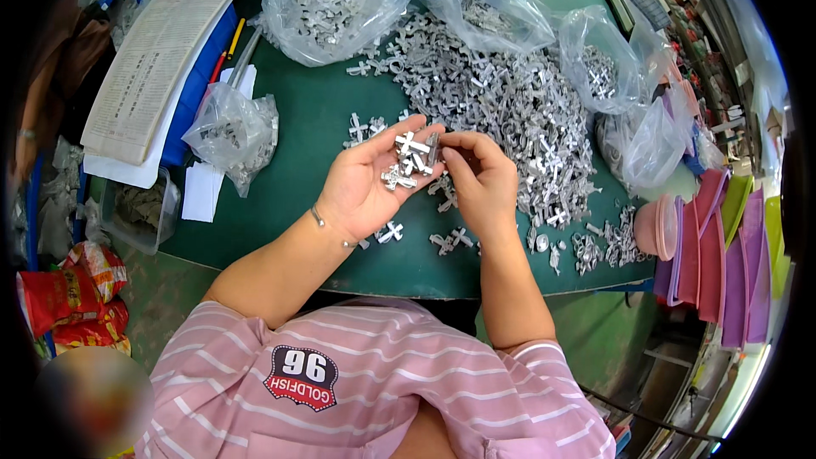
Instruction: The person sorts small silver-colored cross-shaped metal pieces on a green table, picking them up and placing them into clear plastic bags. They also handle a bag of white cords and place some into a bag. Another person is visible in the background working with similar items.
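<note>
My left hand (355, 188) is turned palm up above the table, its fingers cupped under several small silvery metal cross pieces (411, 146). At its fingertips my right hand (486, 183) pinches one silvery metal piece (433, 150) between thumb and finger; its exact shape is partly hidden. Beyond both hands spreads a big heap of similar silvery pieces (510, 119). A few loose cross pieces (389, 232) lie on the green tabletop under my left wrist, and others (450, 241) rest near my right forearm.
Clear plastic bags of metal pieces (336, 13) stand at the back and right. At left are a small bag (236, 132), a printed paper stack (153, 68) on a blue bin, and pens. Pink, purple and green bins (722, 246) and a pink cup (654, 228) edge the right side.
</note>
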### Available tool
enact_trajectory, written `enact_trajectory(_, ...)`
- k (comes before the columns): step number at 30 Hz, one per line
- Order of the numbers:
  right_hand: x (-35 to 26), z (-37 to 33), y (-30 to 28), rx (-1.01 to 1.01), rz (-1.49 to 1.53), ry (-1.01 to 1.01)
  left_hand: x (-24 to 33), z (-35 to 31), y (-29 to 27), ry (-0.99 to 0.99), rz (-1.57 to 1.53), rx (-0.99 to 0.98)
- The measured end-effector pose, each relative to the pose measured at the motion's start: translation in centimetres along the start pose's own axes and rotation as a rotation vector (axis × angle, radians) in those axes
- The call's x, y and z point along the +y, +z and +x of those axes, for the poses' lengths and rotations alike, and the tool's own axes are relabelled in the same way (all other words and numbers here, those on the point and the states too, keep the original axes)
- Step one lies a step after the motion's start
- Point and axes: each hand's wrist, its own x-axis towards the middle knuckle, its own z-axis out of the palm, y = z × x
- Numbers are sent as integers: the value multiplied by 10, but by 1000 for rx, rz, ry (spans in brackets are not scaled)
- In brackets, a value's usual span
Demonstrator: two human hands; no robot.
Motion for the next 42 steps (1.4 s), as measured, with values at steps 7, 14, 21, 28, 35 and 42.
enact_trajectory(7,-15,5,-1,-153,-108,-91,-1,0,-2,-29,-26,28)
enact_trajectory(14,9,3,-7,-61,643,299,1,1,5,-2,-111,7)
enact_trajectory(21,11,1,-13,-78,734,357,3,4,3,-7,-155,15)
enact_trajectory(28,12,3,-13,-38,750,410,6,8,-3,-24,-224,8)
enact_trajectory(35,-6,3,-3,-27,409,123,9,9,-4,-66,-260,56)
enact_trajectory(42,-27,26,23,-206,-328,-384,15,8,-1,-76,-227,59)
